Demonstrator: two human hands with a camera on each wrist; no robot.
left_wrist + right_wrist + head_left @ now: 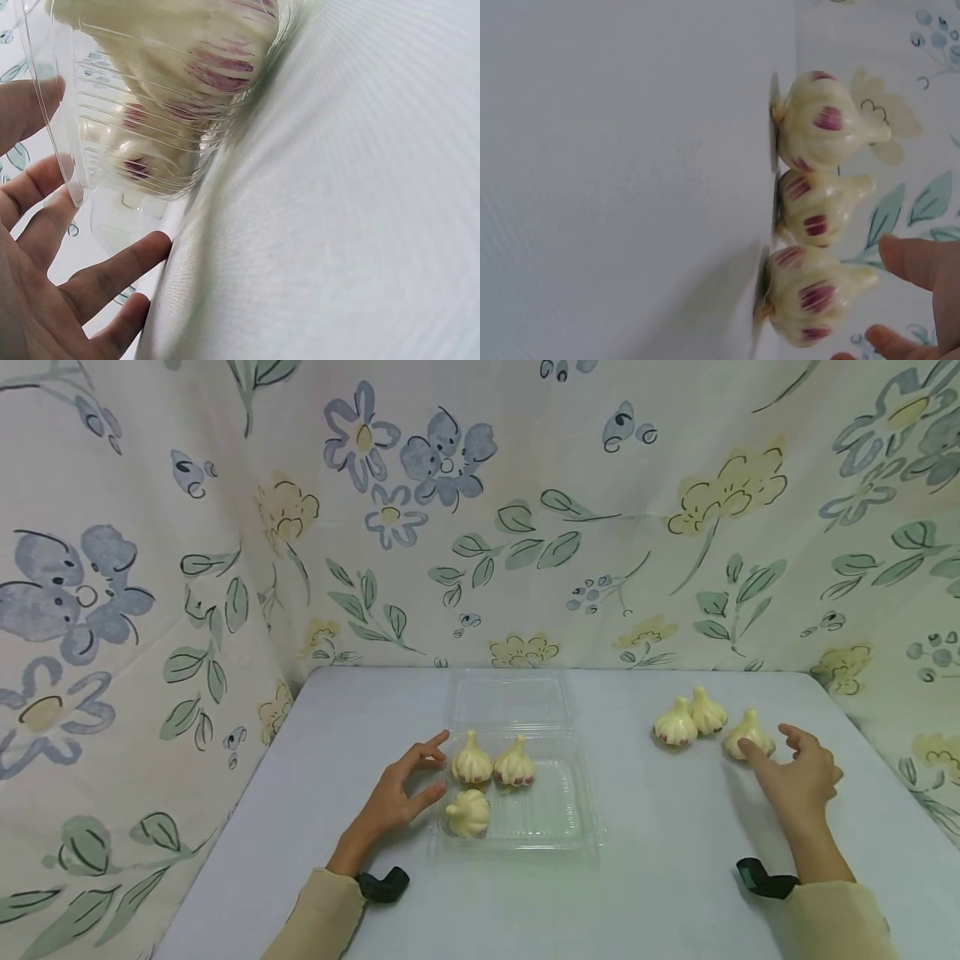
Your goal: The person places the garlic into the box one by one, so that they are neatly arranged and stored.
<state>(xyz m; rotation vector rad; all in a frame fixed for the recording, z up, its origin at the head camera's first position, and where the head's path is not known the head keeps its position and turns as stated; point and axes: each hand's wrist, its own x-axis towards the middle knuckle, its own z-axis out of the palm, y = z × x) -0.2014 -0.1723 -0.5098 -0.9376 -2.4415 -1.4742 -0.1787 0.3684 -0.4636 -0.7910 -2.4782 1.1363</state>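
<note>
My left hand is at the left side of a clear plastic clamshell container, its fingers spread by the rim. In the left wrist view, fingertips meet or nearly meet the container's rim; firm contact is hard to judge. Three garlic bulbs sit inside: two upright at the back, one on its side in front. Far right, my right hand reaches around a garlic bulb, fingers parted. In the right wrist view, the thumb stands apart from that bulb.
Two more garlic bulbs stand close together left of the right hand. The container's lid lies folded back toward the far edge of the white table. A floral curtain hangs behind and at the sides.
</note>
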